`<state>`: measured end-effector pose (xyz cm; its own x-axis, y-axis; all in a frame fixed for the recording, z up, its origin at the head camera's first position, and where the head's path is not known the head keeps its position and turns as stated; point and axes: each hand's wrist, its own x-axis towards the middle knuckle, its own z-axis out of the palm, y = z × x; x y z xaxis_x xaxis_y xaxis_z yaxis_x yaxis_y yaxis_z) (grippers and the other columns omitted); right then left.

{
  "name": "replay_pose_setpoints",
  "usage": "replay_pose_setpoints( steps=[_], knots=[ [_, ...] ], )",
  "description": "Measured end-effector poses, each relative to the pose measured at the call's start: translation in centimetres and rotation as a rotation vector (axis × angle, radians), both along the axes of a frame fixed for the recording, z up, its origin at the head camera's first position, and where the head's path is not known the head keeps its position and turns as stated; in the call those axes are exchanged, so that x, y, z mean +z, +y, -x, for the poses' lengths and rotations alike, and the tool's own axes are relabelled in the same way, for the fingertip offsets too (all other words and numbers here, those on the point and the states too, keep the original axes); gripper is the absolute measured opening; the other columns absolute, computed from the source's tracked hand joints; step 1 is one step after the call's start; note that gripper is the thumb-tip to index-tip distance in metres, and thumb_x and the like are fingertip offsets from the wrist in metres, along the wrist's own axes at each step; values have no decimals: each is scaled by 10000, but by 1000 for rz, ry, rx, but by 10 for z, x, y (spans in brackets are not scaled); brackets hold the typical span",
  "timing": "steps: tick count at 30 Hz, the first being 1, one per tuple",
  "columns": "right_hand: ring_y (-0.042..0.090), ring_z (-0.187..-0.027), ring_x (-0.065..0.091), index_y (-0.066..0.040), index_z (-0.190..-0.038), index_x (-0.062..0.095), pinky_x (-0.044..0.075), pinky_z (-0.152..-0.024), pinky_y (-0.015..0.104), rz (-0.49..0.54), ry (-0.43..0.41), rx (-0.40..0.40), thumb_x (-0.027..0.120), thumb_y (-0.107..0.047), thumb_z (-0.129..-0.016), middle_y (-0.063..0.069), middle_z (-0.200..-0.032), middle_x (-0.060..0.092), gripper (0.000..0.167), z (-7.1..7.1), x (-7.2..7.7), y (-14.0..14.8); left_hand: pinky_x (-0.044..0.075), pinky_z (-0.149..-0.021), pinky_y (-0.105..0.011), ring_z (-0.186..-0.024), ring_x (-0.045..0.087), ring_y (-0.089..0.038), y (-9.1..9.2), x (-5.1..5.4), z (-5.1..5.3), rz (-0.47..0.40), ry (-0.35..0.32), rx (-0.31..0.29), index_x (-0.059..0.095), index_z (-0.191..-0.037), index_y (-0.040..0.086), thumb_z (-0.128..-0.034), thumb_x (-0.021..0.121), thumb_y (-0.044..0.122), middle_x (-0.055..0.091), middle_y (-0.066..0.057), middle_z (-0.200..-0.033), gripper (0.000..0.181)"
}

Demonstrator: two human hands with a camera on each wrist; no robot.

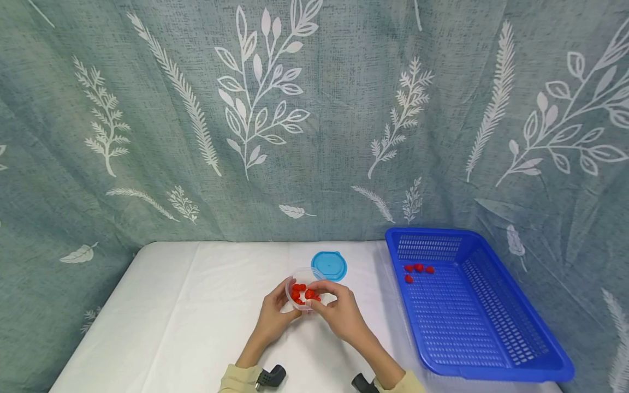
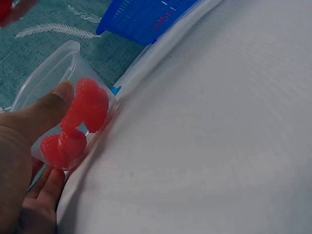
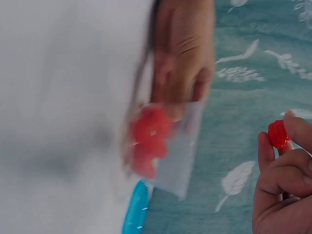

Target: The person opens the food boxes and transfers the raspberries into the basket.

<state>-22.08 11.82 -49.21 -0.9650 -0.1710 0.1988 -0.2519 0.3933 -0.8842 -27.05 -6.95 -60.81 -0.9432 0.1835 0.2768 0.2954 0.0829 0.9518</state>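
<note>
My left hand (image 1: 271, 319) grips a small clear plastic tub (image 2: 43, 87) from its left side, thumb along the outer wall in the left wrist view. Several red raspberries (image 2: 92, 105) lie in the bottom of the tub, seen through its side. Over the tub's right side is my right hand (image 1: 344, 314). Between its thumb and fingers it pinches one raspberry (image 3: 278, 134), held apart from those in the tub. A round blue lid (image 1: 329, 266) lies flat on the table just behind the tub.
To the right stands a large blue perforated basket (image 1: 457, 322) with several red raspberries (image 1: 419, 268) near its far left corner. A white cloth covers the table (image 1: 196, 316). Behind it hangs a green leaf-patterned curtain (image 1: 334, 136).
</note>
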Motion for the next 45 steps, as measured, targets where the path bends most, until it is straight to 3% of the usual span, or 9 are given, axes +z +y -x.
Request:
replay_pose_setpoints(
  steps=[5, 10, 14, 19, 25, 28, 32, 38, 45],
  knots=[
    [31, -433, 359, -112, -1144, 721, 379, -403, 173, 103, -74, 70, 783, -64, -876, 118, -1113, 700, 280, -19, 24, 5, 405, -1148, -392, -1402, 494, -355, 0, 1, -1, 2, 7, -6, 440, -1520, 17, -818, 847, 77, 520, -169, -1512, 814],
    [27, -415, 307, -109, -1145, 715, 309, -397, 148, 182, -76, 142, 789, -84, -876, 130, -1149, 693, 280, -35, 50, 16, 392, -1157, -418, -1404, 492, -351, 0, 1, -1, -17, -8, 1, 450, -1516, 26, -805, 844, 27, 523, -163, -1510, 813],
    [22, -422, 269, -68, -1143, 709, 260, -378, 161, 190, -23, 180, 788, -58, -867, 74, -1047, 701, 287, -41, 71, 35, 391, -1152, -441, -1414, 476, -363, 0, 2, -2, -24, -9, -6, 443, -1516, 11, -803, 842, 23, 513, -176, -1516, 817],
    [59, -416, 234, -40, -1127, 694, 196, -344, 242, 152, 32, 146, 794, -43, -857, -43, -850, 688, 288, -36, 100, 72, 395, -1146, -425, -1428, 461, -353, 2, 3, -2, -16, -31, -8, 448, -1516, 23, -801, 832, 3, 494, -162, -1534, 812],
    [116, -400, 324, -52, -1158, 690, 313, -362, 293, 57, 48, 11, 805, -115, -872, -58, -1070, 711, 314, -8, 116, 123, 392, -1150, -405, -1423, 469, -346, 2, 3, 0, -21, -28, -1, 442, -1517, 13, -805, 821, -17, 506, -162, -1524, 807],
    [147, -453, 558, -58, -1205, 682, 493, -450, 288, -2, 30, -50, 810, -170, -877, -53, -1105, 707, 369, 10, 113, 150, 390, -1150, -412, -1418, 474, -349, 2, 2, -1, -17, -25, 2, 443, -1517, 16, -805, 827, -4, 507, -164, -1523, 810],
    [202, -692, 747, -59, -1227, 673, 584, -568, 308, -55, 27, -88, 811, -218, -880, -25, -1113, 716, 406, 35, 96, 183, 400, -1142, -398, -1415, 479, -351, 1, 0, -1, -9, -23, 6, 447, -1518, 27, -808, 831, 16, 512, -161, -1521, 807],
    [31, -960, 682, -63, -1228, 691, 565, -790, 207, -177, 61, -134, 807, -265, -886, 72, -1162, 732, 413, 64, 58, 228, 424, -1115, -293, -1404, 481, -381, 2, -2, 1, -1, -1, 0, 433, -1520, 3, -804, 834, 15, 509, -185, -1517, 821],
    [68, -940, 678, 33, -1190, 713, 564, -747, 205, -249, 20, -131, 840, -155, -842, 229, -1192, 711, 415, 79, 17, 267, 414, -1131, -335, -1405, 483, -371, 1, -1, 0, -11, -3, -4, 435, -1518, -1, -802, 837, 10, 512, -186, -1514, 821]
  ],
)
